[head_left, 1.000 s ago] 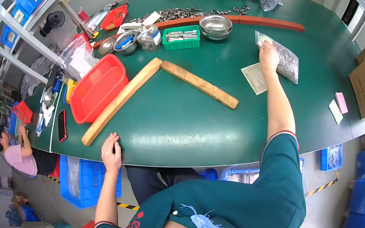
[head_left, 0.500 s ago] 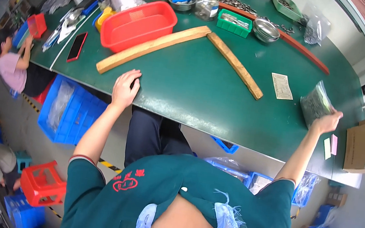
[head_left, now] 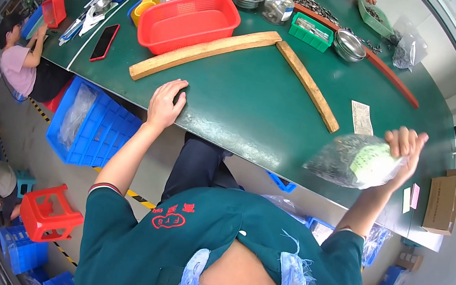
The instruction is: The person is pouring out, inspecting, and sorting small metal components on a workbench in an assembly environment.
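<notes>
My right hand grips a clear plastic bag by one end, above the right side of the green table. Small dark pieces show through the plastic, and a pale green slip lies inside or against it; I cannot tell which. My left hand rests at the table's near edge, fingers stretched out and holding nothing. Beyond the hands, two wooden strips meet at an angle. Just behind the bag lies a printed paper.
Behind the left strip stands a red basket, with a phone to its left. Farther back are a green bin, metal bowls and a reddish bar. Cardboard boxes stand at the right. Other people work nearby.
My right hand has lifted the bag and swung it leftward, so it now hangs sideways with the green slip facing me. My left hand stays at the table edge. The view has shifted slightly.
</notes>
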A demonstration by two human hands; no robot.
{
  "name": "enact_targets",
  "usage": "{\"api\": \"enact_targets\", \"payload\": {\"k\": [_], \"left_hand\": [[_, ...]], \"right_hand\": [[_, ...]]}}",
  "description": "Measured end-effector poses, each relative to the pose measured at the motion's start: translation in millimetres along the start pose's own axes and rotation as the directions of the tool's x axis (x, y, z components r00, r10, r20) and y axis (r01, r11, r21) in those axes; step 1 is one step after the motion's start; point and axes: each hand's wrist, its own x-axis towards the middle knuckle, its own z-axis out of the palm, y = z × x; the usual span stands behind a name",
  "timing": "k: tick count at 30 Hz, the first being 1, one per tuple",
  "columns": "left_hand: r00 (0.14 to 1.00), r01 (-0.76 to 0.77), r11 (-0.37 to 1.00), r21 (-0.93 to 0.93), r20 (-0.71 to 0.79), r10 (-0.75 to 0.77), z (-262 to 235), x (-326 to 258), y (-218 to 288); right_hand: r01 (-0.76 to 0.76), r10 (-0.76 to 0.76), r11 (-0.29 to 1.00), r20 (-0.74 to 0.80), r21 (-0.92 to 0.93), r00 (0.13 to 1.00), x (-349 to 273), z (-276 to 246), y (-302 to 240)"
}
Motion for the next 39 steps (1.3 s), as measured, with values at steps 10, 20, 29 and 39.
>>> {"api": "enact_targets", "payload": {"k": [10,20,29,39], "left_hand": [[0.995,0.091,0.994,-0.057,-0.035,-0.093,3,6,-3],[0.975,-0.141,0.987,-0.082,0.16,0.153,-2,43,102],[0.929,-0.281,0.959,-0.035,0.243,0.281,25,69,88],[0.928,-0.328,0.943,-0.063,0.166,0.334,5,59,49]], "right_hand": [[-0.693,0.468,0.529,0.513,0.49,0.72,83,26,228],[-0.712,0.651,0.582,0.3,0.393,0.697,69,-36,310],[-0.604,0.637,0.235,-0.348,-0.762,0.688,56,-39,224],[-0.702,0.814,0.195,-0.286,-0.685,0.505,6,-6,212]]}}
